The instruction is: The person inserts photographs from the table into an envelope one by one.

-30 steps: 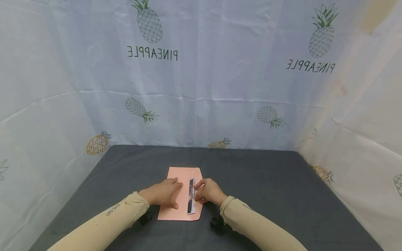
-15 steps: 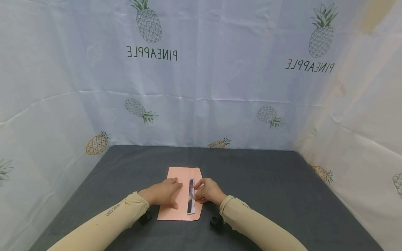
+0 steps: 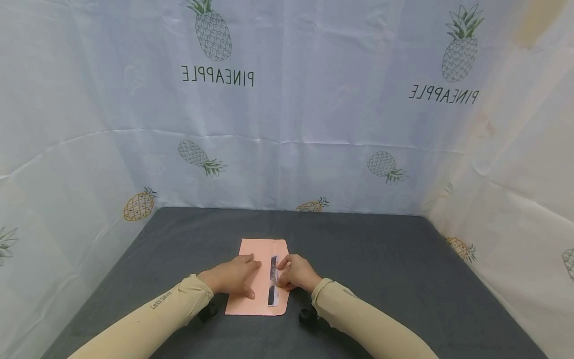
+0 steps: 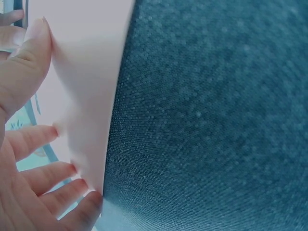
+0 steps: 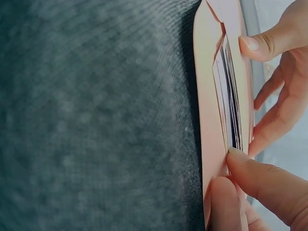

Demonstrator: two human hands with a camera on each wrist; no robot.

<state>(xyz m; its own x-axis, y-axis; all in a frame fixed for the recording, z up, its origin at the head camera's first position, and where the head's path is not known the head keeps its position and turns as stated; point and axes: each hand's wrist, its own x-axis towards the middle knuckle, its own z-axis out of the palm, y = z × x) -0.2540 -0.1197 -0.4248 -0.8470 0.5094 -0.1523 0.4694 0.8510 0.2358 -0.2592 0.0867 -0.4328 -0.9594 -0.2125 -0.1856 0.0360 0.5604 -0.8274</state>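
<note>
A pink envelope point(image 3: 251, 249) lies flat on the dark cloth, its opening and flap facing right. Out of that opening shows a narrow strip of photos point(image 3: 272, 291), dark with white edges; the rest is hidden inside. My left hand point(image 3: 230, 277) rests on the envelope's left part with fingers spread; in the left wrist view its thumb and fingertips touch the pink paper. At the photos' right edge, my right hand point(image 3: 300, 273) has curled fingers. The right wrist view shows its thumb point(image 5: 250, 166) on the stack of photos point(image 5: 233, 106), a bent finger beside it.
Dark cloth point(image 3: 381, 279) covers the table around the envelope. White curtains point(image 3: 314, 99) with pineapple prints hang behind it and on both sides. A small black object point(image 3: 308, 317) sits below the right wrist, another point(image 3: 208, 312) below the left.
My right hand and wrist have shifted very slightly left against the photos. The left hand and the envelope have stayed in place.
</note>
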